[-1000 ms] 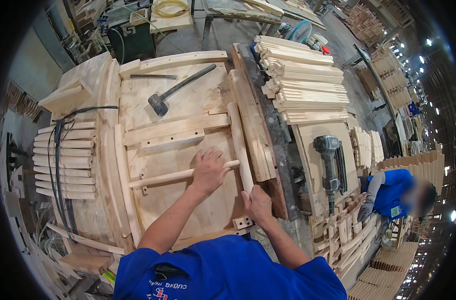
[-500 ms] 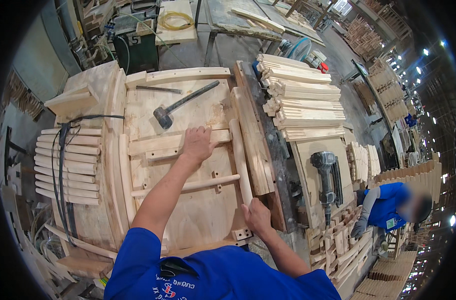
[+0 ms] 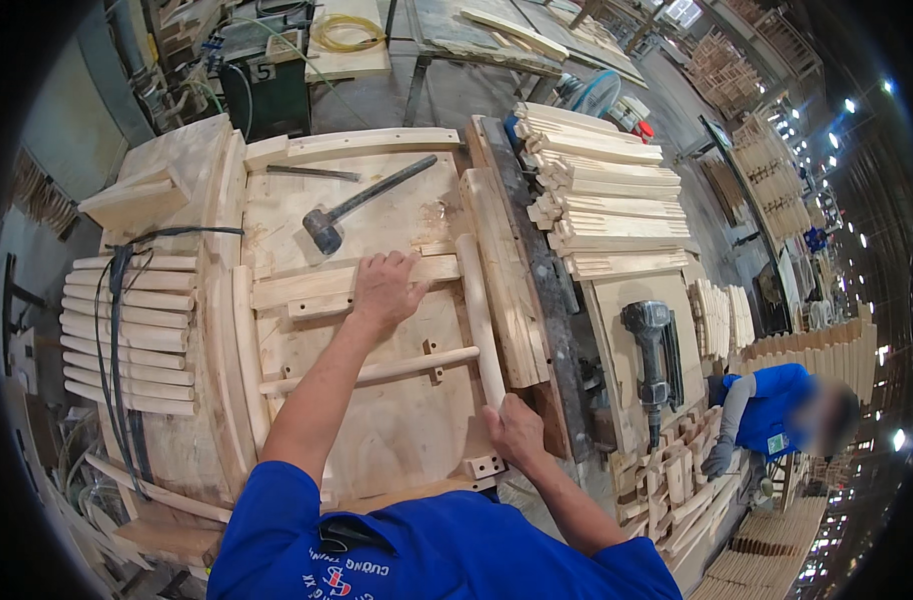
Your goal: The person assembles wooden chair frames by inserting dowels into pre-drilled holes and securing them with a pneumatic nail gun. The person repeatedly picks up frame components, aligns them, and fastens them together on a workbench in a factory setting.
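Woodshop clutter rings a plywood-topped counter [image 3: 397,440] where a person in a blue shirt fits a chair frame [image 3: 367,335] together. Left hand [image 3: 385,288] lies flat, fingers spread, pressing on the broad upper rail [image 3: 317,285] of the frame; its grip is wide and closes on nothing. Right hand [image 3: 517,430] is wrapped around the lower end of the curved right post [image 3: 480,320], grip narrow and holding that post near the counter's front edge. Between the two side posts the broad rail and a thin round rung [image 3: 377,370] already sit in place, so the frame looks largely assembled; whether the joints are driven fully home cannot be told, and the seating of the right post appears to be the part still in hand. Beyond the left hand a black mallet [image 3: 362,205] lies untouched on the counter, its handle angled up to the right. Farther out, curved slats [image 3: 127,330] lie stacked to the left with a black cord over them, a pile of cut rails [image 3: 602,200] rises to the right, and a power nailer [image 3: 652,355] rests on a board beside it. At the far right another person in blue [image 3: 767,410] works among small wooden parts.
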Available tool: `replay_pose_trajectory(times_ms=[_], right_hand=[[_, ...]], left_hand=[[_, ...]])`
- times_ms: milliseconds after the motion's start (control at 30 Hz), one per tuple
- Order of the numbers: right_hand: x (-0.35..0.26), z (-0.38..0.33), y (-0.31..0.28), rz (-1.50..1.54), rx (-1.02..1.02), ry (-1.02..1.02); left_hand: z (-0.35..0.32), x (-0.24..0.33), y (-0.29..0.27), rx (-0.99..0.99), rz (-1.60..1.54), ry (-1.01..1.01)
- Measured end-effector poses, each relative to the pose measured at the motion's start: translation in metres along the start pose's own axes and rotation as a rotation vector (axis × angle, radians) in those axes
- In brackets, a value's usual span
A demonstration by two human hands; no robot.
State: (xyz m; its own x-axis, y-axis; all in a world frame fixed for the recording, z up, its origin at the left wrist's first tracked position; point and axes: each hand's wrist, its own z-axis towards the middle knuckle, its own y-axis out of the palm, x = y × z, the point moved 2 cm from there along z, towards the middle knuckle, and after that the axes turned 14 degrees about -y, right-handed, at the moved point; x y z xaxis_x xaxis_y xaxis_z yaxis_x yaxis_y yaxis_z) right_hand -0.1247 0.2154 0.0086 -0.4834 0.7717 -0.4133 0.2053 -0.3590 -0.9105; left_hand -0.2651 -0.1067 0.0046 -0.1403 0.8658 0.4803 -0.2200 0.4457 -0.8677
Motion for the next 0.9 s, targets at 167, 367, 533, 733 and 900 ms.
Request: replay_pose_trajectory(times_ms=[167,367,533,733,900], right_hand=[[0.002,-0.005,-0.004,-0.093,0.069,-0.055],[-0.008,-0.006,-0.011,-0.238,-0.021,-0.001],[-0.009,-0.006,-0.015,-0.32,-0.046,0.008],[-0.012,-0.005,-0.019,-0.332,-0.084,0.027],[-0.021,-0.003,-0.017,-0.302,-0.119,0.046]], left_hand=[[-0.025,-0.02,-0.026,0.027,0.088,0.008],[-0.033,-0.034,-0.036,0.023,0.141,-0.022],[-0.033,-0.031,-0.038,0.0,0.14,-0.04],[-0.032,-0.031,-0.039,-0.019,0.136,-0.061],[-0.034,-0.032,-0.041,-0.005,0.127,-0.079]])
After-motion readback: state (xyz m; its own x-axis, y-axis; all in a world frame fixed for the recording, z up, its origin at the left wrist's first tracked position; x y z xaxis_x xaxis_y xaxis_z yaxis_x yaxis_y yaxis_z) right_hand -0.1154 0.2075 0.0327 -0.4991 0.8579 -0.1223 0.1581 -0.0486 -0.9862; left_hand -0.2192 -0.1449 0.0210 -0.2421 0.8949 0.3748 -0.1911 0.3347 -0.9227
